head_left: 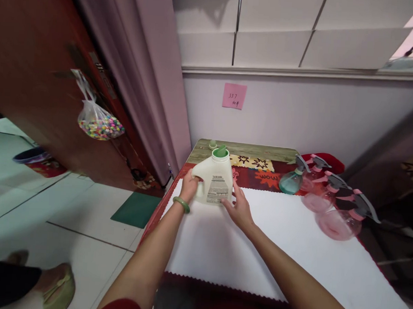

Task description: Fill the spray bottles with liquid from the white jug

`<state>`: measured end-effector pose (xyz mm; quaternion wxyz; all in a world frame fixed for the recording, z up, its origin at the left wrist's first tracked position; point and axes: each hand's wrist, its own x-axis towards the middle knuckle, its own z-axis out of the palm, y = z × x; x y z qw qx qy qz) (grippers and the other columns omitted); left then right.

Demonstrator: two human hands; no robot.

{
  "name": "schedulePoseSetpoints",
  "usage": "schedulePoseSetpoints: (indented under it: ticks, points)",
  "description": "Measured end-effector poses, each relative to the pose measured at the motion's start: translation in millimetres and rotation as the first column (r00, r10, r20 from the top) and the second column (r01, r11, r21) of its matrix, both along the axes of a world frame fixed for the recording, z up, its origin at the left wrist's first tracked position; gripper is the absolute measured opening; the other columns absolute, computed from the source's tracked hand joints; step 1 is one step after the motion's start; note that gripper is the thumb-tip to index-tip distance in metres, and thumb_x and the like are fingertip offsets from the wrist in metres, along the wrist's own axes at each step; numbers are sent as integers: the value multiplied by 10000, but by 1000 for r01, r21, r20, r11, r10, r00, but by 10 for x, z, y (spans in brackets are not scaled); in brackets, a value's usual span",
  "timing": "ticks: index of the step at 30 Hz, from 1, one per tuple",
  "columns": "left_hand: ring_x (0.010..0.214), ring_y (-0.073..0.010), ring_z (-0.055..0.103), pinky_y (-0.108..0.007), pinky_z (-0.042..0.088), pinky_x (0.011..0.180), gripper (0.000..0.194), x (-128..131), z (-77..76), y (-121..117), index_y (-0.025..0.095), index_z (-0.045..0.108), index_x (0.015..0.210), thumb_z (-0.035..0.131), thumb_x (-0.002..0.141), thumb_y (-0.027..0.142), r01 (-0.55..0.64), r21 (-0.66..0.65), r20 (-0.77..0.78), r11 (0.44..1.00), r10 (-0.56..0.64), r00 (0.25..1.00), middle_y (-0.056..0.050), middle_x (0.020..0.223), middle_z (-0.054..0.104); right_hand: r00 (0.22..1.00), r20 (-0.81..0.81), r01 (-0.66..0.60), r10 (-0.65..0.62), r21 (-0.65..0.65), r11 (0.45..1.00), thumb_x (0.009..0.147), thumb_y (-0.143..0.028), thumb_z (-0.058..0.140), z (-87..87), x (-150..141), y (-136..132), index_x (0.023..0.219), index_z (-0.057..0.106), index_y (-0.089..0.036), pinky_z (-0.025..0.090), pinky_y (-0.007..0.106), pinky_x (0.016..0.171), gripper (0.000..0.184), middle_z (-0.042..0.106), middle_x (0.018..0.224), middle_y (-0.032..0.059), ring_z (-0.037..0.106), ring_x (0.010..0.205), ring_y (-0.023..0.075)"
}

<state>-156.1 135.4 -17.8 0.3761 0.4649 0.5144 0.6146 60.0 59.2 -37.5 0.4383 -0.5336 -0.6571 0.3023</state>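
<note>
A white detergent jug (215, 177) with a green spout stands upright at the far left of the white cloth (257, 249). My left hand (190, 185), with a green bangle at the wrist, is wrapped round the jug's handle. Against the jug's right side rests my right hand (239, 207), fingers stretched out and touching the label. A small green cap (213, 144) lies on the table behind the jug.
Several spray bottles, one teal (291, 181) and the others pink (338, 216), stand along the right of the table. A red patterned cloth (261, 173) lies under the white one. A pink note (234, 96) is on the wall. A bag of coloured beads (99, 123) hangs at left.
</note>
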Motion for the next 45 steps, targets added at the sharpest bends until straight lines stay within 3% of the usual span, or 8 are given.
schedulePoseSetpoints:
  ticks: [9, 15, 21, 27, 34, 38, 43, 45]
  points:
    - [716, -173, 569, -298, 464, 716, 220, -95, -27, -18, 194, 654, 863, 659, 653, 258, -17, 44, -121, 999, 22, 992, -6, 776, 659, 993, -91, -98, 81, -207, 973, 785, -394, 731, -53, 168, -102, 1583, 390, -329, 598, 434, 861, 870, 601, 1457, 111, 721, 1059, 272]
    - [752, -186, 591, -307, 480, 750, 304, -125, -58, 40, 218, 648, 952, 678, 657, 286, -15, 57, -157, 998, 24, 987, 2, 797, 669, 988, -138, -114, 64, -388, 915, 764, -409, 763, -121, 553, -260, 957, 793, -258, 577, 453, 895, 246, 788, 898, 45, 736, 883, 271]
    - [776, -183, 608, -301, 490, 774, 339, -136, -108, 66, 205, 645, 1011, 670, 681, 277, -25, 63, -210, 998, 38, 977, 5, 800, 672, 954, -287, -67, -86, -486, 871, 801, -427, 751, -256, 881, -445, 913, 768, -225, 617, 398, 760, 232, 781, 878, 54, 738, 829, 244]
    - [826, -170, 635, -299, 528, 797, 328, -99, -87, 99, 210, 600, 1033, 653, 714, 268, -69, 21, -296, 997, 72, 952, -1, 903, 690, 523, -776, -346, -353, -572, 744, 1074, -445, 361, -328, 1226, -350, 1065, 673, -150, 627, 331, 837, 430, 761, 1140, 155, 752, 1003, 185]
    - [1079, -224, 640, -404, 542, 964, 594, -60, -201, -186, 169, 449, 1311, 694, 785, 295, -305, -94, -517, 948, 215, 829, -109, 1207, 632, 86, -895, -598, -437, -397, 696, 1032, -676, 157, -470, 1433, -346, 1339, 558, -130, 540, 502, 1044, 744, 611, 1447, 203, 610, 1332, 289]
    - [1422, -364, 435, -557, 354, 1175, 731, 100, -499, -858, 43, 367, 1450, 655, 832, 307, -424, -127, -720, 897, 211, 661, -292, 1465, 457, 187, -891, -559, -414, -443, 701, 1037, -662, 167, -479, 1386, -321, 1299, 576, -152, 502, 510, 1087, 704, 581, 1482, 203, 603, 1344, 274]
    - [1575, -398, 192, -627, 70, 1253, 694, 290, -734, -1374, 34, 424, 1515, 456, 974, 467, -359, -208, -880, 910, -13, 476, -296, 1644, 313, 727, -655, -255, -209, -539, 803, 1049, -601, 152, -411, 1244, -277, 1290, 593, -155, 507, 564, 1068, 672, 625, 1405, 245, 654, 1273, 293]
    - [1584, -397, 167, -625, 69, 1252, 740, 298, -752, -1382, 21, 391, 1552, 388, 992, 506, -362, -234, -905, 903, -66, 421, -291, 1665, 275, 835, -531, -163, -144, -488, 857, 1004, -657, 365, -377, 1238, -295, 1368, 578, -197, 425, 585, 1150, 624, 579, 1487, 204, 563, 1379, 312]
